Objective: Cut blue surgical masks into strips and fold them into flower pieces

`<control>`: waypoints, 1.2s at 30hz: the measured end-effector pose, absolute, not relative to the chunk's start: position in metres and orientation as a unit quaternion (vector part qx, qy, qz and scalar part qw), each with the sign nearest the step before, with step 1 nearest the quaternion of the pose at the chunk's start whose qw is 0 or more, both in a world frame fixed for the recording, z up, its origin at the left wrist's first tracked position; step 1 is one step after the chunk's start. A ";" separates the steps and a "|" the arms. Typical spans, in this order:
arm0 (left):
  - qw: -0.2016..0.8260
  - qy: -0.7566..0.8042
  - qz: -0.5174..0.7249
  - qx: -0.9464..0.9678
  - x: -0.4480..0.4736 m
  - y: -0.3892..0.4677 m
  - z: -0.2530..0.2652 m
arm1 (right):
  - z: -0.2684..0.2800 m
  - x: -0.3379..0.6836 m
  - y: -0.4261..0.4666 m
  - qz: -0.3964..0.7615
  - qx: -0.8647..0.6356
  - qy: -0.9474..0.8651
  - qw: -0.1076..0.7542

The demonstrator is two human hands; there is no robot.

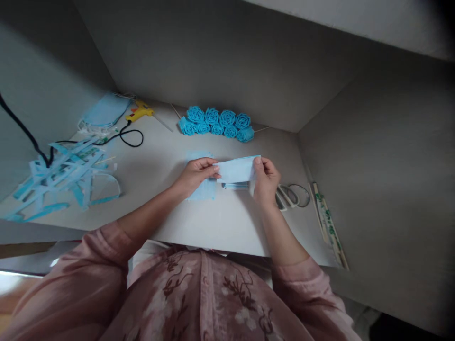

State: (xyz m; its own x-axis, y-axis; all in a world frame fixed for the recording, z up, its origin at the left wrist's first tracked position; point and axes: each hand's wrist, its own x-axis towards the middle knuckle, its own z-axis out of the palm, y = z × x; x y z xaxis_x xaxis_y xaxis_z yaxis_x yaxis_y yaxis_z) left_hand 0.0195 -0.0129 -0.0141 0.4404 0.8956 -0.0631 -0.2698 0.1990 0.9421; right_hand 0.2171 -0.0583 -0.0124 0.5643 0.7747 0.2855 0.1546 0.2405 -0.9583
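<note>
Between my two hands a folded pale blue sheet (pixel 235 169), thin like face-mask fabric, is stretched out above the table. My left hand (pixel 199 174) pinches its left end. The right end is pinched by my right hand (pixel 266 177), thumb on the near face. Under and left of the sheet lies a flat light blue piece of the same fabric (pixel 201 187). A small stack of blue strips or folded pieces (pixel 235 186) shows just below the held sheet, partly hidden by it. Scissors with pale handles (pixel 287 196) lie beside my right hand.
Several blue fabric roses (pixel 215 122) stand in rows at the back. A yellow glue gun (pixel 140 112) with a black cord lies left, near stacked blue masks (pixel 106 110). Cut blue scraps (pixel 67 175) cover the left side. A tape roll (pixel 301 195) and wooden sticks (pixel 329 222) lie right.
</note>
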 end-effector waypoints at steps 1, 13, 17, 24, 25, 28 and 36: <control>0.701 0.331 0.416 0.475 0.019 -0.013 -0.014 | -0.013 0.217 -0.058 0.232 -0.571 -0.408 0.673; 0.679 0.348 0.407 0.502 0.019 -0.017 -0.008 | -0.010 0.216 -0.060 0.238 -0.571 -0.408 0.672; 0.689 0.344 0.418 0.482 0.019 -0.016 -0.010 | -0.009 0.216 -0.060 0.237 -0.574 -0.410 0.668; 0.712 0.325 0.416 0.464 0.020 -0.016 -0.010 | -0.011 0.218 -0.060 0.234 -0.563 -0.406 0.681; 0.712 0.323 0.414 0.466 0.020 -0.016 -0.010 | -0.011 0.218 -0.060 0.235 -0.562 -0.406 0.681; 0.707 0.326 0.413 0.472 0.020 -0.015 -0.011 | -0.012 0.218 -0.059 0.230 -0.567 -0.406 0.679; 0.701 0.339 0.420 0.466 0.020 -0.015 -0.013 | -0.012 0.218 -0.059 0.236 -0.556 -0.406 0.686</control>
